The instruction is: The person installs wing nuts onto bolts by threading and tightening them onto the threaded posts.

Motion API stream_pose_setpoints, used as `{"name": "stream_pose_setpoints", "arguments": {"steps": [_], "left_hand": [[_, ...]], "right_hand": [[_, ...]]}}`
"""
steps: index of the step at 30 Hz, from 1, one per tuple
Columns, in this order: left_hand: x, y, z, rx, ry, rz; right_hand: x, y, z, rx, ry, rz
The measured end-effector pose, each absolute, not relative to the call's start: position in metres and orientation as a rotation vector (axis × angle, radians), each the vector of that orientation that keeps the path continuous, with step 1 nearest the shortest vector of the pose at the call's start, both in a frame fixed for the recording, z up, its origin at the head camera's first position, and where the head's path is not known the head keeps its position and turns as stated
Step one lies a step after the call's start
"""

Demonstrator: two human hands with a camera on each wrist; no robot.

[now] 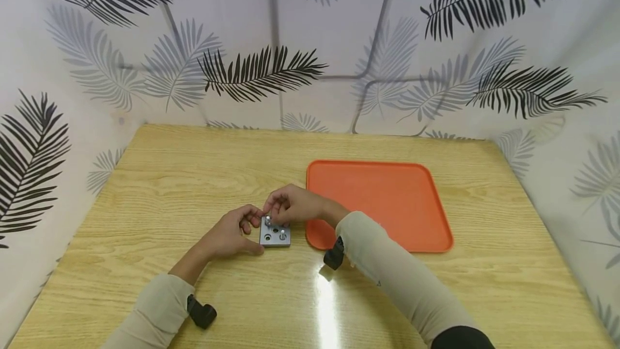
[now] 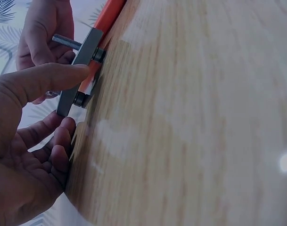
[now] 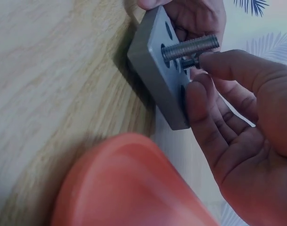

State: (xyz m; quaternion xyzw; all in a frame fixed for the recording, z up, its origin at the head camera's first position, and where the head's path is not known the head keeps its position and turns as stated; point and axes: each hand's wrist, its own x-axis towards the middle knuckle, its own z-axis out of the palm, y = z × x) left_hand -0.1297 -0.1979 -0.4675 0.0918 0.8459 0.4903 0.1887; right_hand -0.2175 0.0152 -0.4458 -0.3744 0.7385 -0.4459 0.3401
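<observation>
A small grey square metal plate point(image 1: 271, 242) with several holes sits raised off the table on dark round pieces point(image 2: 98, 55) beneath it. Two threaded bolts point up from it: the nearer bolt point(image 3: 190, 47) stands free, while the farther bolt point(image 1: 268, 221) is at my right fingertips. My left hand point(image 1: 227, 236) holds the plate at its left side, thumb on the near edge and index finger at the far corner. My right hand point(image 1: 295, 204) comes over the plate's far right part, thumb and finger pinching the farther bolt, whose end they partly hide.
An orange-red tray point(image 1: 378, 198) lies just right of the plate, partly under my right forearm. The wood-grain table point(image 1: 203, 166) is bordered by a leaf-patterned cloth point(image 1: 319, 106) at the back and sides. Each wrist carries a black camera point(image 1: 334, 255).
</observation>
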Motion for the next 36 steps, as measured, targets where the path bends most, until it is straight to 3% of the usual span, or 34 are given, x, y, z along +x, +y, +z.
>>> {"name": "stream_pose_setpoints", "arguments": {"steps": [17,36], "left_hand": [[-0.1294,-0.1975,-0.467,0.251,2.387,1.375],[-0.1294,-0.1979,-0.4676,0.258,2.392,1.369]], "right_hand": [[-0.2175,0.0167,-0.4396,-0.858,1.977,-1.177],[-0.216,0.0152,-0.4439,-0.985,1.924,-1.15]]}}
